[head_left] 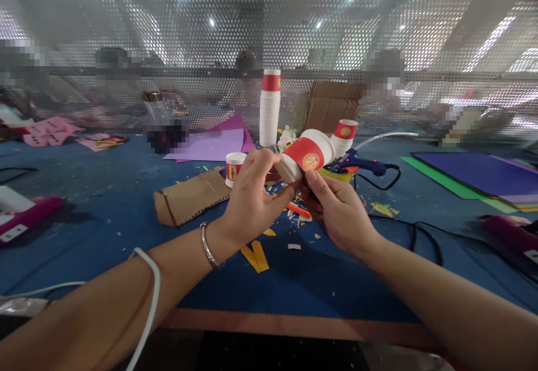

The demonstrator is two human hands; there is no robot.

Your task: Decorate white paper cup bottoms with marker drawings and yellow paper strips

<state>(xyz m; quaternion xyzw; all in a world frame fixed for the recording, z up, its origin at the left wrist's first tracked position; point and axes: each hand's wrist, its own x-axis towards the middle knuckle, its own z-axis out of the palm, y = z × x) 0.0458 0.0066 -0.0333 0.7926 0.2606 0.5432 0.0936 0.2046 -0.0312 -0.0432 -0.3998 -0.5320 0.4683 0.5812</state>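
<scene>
A red and white paper cup (pixel 310 151) is held tilted above the table, its wide end pointing up and to the right. A piece of brown cardboard (pixel 290 169) lies against its narrow lower end. My left hand (pixel 254 191) pinches the cardboard and the cup's base from the left, thumb below and fingers above. My right hand (pixel 342 208) grips the lower right side of the cup with the thumb on top; its other fingers are partly hidden, near something dark. Behind the cup lies a blue glue gun (pixel 363 163).
Beyond stand a tall cup stack (pixel 270 107) and a shorter stack (pixel 344 135). Left are a small cup (pixel 233 169), a cardboard strip (pixel 195 194) and purple paper (pixel 214 144). Coloured sheets (pixel 483 175) lie right. Black cables (pixel 420 225) cross the blue table (pixel 294 287); a white cord hangs by my left forearm.
</scene>
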